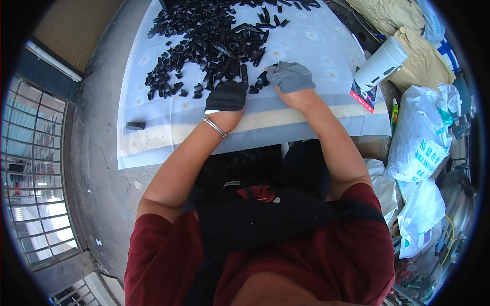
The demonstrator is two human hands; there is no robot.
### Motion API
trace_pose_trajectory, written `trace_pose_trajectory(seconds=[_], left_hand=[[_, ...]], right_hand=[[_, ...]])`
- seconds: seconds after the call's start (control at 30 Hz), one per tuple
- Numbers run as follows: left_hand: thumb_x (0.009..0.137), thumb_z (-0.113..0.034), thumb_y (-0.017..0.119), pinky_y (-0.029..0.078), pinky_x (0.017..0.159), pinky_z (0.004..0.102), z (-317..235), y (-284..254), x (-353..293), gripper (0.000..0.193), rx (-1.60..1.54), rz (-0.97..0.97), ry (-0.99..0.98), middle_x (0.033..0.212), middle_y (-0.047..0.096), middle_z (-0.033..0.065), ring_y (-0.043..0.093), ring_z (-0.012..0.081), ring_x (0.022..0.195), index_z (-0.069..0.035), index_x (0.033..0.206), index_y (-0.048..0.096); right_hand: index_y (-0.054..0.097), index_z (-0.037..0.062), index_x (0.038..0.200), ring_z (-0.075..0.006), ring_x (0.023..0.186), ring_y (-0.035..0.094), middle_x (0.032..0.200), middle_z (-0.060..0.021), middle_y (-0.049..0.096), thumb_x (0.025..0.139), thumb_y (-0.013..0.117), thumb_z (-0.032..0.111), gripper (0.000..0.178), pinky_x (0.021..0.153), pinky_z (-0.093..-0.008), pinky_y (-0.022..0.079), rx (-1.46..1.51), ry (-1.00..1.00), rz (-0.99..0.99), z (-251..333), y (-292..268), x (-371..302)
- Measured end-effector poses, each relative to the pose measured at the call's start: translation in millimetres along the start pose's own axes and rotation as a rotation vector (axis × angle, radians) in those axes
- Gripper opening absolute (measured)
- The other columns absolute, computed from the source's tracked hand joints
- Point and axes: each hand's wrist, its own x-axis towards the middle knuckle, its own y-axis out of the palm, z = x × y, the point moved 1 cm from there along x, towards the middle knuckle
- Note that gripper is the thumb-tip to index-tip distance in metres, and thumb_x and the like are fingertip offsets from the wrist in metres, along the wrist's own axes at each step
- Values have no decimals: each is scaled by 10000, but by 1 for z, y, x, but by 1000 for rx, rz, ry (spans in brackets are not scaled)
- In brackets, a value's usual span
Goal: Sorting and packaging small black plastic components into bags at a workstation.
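Observation:
A large heap of small black plastic pieces (204, 46) lies spread over the far part of a table with a pale flowered cover (301, 51). At the heap's near edge is my left hand (227, 98), in a black glove, its fingers closed. A narrow black plastic piece (244, 73) stands out at its fingertips and appears gripped there. My right hand (291, 77), in a grey glove, is curled closed just to the right. A few loose black pieces (260, 81) lie between the two hands. What the right fingers hold, if anything, is hidden under the glove.
A lone black block (135, 125) lies near the table's left corner. At the right edge are a white cylindrical device (381, 64) and a red-and-black card (363, 94). White sacks (419, 133) and brown bags (421, 58) crowd the right side. Barred windows (35, 168) stand left.

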Motion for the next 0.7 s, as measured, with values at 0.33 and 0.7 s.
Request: trace_pose_trajectory(seconds=[0.33,0.7], left_hand=[[761,-211,548,467,677,368,24,-13,-14,190,-514,-148,-392,786,623,164,595,318,729,-68,853,632],[726,-84,611,452,669,248,6,-53,-39,364,-676,174,-62,811,622,84,549,114,717,-40,1082,553]], right_hand=[[578,30,952,-309,694,554,767,-138,587,815,514,163,202,662,-401,419,325,95,-115,49,-29,-24],[586,90,977,-280,794,554,898,-79,604,780,575,189,221,703,-370,422,540,-143,6,83,-38,-22]])
